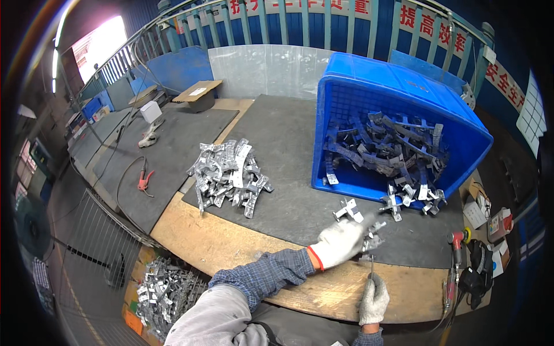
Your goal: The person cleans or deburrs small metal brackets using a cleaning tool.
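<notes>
In a white glove with a red cuff edge, my left hand is closed on a silver metal bracket above the front of the bench. My right hand, also gloved, grips a thin, rod-like metal tool that points up toward that bracket. The tool's tip is close to the part; whether it touches cannot be made out. Just beyond my left hand, another bracket lies on the dark mat. Motion smears my left fingers and the held bracket a little.
A blue crate lies on its side at the right, brackets spilling out. A bracket pile sits left of centre. An air blow gun with a hose lies farther left; a red sander is at the right edge. More brackets fill a bin below.
</notes>
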